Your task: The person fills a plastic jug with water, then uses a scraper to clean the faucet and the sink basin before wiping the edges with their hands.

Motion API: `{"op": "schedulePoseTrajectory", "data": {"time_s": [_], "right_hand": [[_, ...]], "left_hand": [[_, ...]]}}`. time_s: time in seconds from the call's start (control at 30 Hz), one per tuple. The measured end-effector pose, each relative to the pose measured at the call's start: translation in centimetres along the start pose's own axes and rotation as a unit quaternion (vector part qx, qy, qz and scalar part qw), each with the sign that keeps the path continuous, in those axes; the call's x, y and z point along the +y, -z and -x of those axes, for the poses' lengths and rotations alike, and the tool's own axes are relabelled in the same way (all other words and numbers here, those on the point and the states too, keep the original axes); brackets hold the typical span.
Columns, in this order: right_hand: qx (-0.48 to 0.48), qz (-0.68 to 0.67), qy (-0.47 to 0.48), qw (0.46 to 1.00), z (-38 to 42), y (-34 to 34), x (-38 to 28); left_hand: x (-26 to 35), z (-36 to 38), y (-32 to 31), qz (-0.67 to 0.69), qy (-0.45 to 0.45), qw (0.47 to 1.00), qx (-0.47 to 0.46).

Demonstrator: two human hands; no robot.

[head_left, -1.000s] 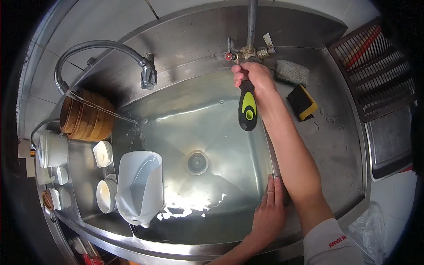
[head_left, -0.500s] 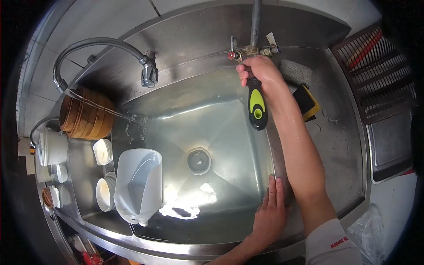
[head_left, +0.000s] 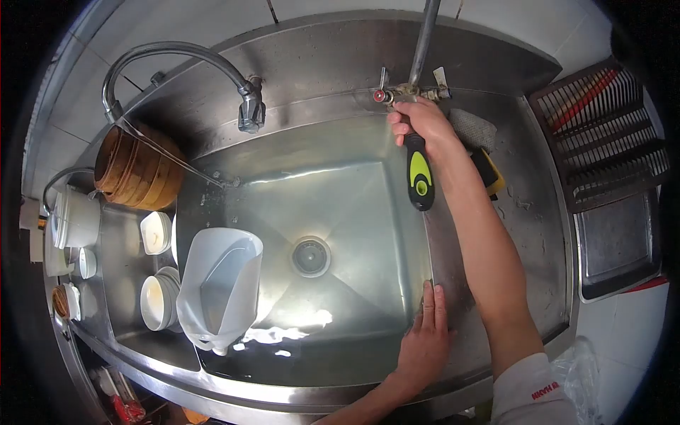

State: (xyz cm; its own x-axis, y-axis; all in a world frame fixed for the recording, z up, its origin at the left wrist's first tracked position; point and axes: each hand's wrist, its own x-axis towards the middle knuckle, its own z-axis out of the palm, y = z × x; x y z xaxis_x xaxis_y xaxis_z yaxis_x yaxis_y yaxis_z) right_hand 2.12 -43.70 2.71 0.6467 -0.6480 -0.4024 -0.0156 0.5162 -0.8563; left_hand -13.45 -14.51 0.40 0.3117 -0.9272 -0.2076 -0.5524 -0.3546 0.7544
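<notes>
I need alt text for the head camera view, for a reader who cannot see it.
Seen from above, a person's right hand holds a tool with a black and yellow-green handle up at the brass valve behind a steel sink. The left hand rests flat on the sink's near right rim; a white plastic jug stands in the basin's left side.

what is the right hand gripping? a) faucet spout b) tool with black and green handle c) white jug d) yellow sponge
b: the right hand is closed around a tool with a black and green handle, up by the valve; the sponge lies untouched beside the arm.
</notes>
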Motion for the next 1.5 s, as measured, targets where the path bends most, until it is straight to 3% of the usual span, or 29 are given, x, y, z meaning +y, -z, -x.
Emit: {"op": "schedulePoseTrajectory", "data": {"time_s": [0.03, 0.13, 0.37, 0.47, 0.57, 0.7, 0.73, 1.03, 1.23, 1.5], "right_hand": [[-0.015, -0.028, -0.008, 0.999, -0.2, 0.1, 0.0], [0.065, 0.089, 0.061, 0.992, 0.5, -0.9, 0.7], [0.087, 0.254, 0.084, 0.960, 0.4, -1.9, -0.6], [0.054, 0.246, 0.072, 0.965, 0.6, -0.8, 0.1], [0.087, 0.254, 0.073, 0.960, 1.5, -1.4, 2.0], [0.093, 0.220, 0.120, 0.964, 0.3, -1.8, 5.2], [0.080, 0.123, 0.114, 0.983, 0.2, -1.8, 5.6], [0.075, 0.025, 0.159, 0.984, 0.1, -1.9, 6.3], [0.105, 0.065, 0.181, 0.976, -0.5, -2.3, 6.3], [0.133, -0.001, 0.184, 0.974, -0.1, -2.8, 6.3]], "left_hand": [[0.0, 0.0, 0.1, 0.000, 0.000, 1.000, -0.003], [0.0, 0.0, 0.0, 0.004, 0.000, 1.000, -0.007], [-0.3, -0.2, 0.5, 0.007, -0.003, 1.000, -0.017], [-0.4, -0.4, 0.8, 0.005, -0.001, 1.000, -0.025], [-0.5, -0.4, 0.5, 0.003, -0.005, 1.000, -0.019], [-0.3, -0.5, 1.3, 0.011, 0.008, 0.999, -0.033], [-0.4, -0.5, 1.2, 0.007, 0.009, 0.999, -0.030], [-0.5, -0.5, 0.4, 0.010, 0.021, 1.000, -0.016], [-0.3, -0.6, 0.5, -0.002, 0.020, 1.000, -0.020], [-0.5, -0.6, 0.4, 0.022, 0.026, 0.999, -0.023]]}}
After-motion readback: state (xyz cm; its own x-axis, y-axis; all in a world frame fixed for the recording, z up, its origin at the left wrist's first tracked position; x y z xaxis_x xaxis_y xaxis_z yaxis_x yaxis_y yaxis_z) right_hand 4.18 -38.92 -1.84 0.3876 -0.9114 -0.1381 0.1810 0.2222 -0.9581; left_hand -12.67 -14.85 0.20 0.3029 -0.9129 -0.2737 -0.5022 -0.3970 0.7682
